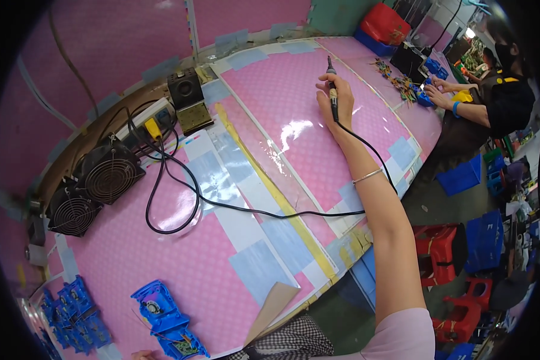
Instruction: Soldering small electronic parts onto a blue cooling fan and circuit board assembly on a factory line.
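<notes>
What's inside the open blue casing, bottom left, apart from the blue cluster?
Blue casing: a round, speaker-like part in its far half, a greenish board in its near half. Whatever lies beneath them is covered; finer details are too small to tell.

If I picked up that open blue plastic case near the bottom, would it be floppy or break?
The open blue plastic case would probably feel stiff, since its moulded walls look rigid. Its two halves might swing apart; I can't see a firm joint. The thin wires exposed inside look delicate, so they could snag.
</notes>
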A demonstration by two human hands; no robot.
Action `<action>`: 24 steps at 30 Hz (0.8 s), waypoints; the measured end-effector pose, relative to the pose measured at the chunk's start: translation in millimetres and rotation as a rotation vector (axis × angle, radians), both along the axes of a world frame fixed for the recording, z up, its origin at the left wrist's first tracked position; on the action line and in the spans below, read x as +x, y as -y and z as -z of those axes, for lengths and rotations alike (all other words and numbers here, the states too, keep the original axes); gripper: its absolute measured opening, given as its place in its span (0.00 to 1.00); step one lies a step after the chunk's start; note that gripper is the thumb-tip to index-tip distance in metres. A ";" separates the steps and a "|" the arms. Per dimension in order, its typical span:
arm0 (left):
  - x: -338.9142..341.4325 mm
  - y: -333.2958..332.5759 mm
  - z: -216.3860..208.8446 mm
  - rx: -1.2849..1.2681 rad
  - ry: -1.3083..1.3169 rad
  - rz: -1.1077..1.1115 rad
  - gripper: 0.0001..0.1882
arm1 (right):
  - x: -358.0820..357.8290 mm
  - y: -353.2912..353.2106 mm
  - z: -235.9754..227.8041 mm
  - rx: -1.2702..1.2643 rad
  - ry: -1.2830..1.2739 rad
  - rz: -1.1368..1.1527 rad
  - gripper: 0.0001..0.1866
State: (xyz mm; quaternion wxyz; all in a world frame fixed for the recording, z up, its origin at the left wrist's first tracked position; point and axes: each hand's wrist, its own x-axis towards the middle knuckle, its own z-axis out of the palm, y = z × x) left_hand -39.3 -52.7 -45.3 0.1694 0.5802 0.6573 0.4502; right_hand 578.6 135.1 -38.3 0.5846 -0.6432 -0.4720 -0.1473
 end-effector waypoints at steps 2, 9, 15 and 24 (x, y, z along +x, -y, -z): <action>-9.7 -1.4 8.8 0.026 -0.112 0.045 0.15 | 4.8 -5.4 5.2 -0.068 0.027 -0.067 0.19; -36.2 13.3 18.4 -0.036 0.016 0.145 0.20 | -5.1 -15.6 6.1 -0.212 0.152 -0.139 0.19; -56.2 22.1 41.3 -0.158 0.236 0.119 0.25 | -5.9 -11.9 1.2 -0.141 0.180 -0.096 0.18; -77.5 27.0 37.3 -0.234 0.130 0.243 0.26 | -8.1 -15.0 2.1 -0.213 0.189 -0.131 0.17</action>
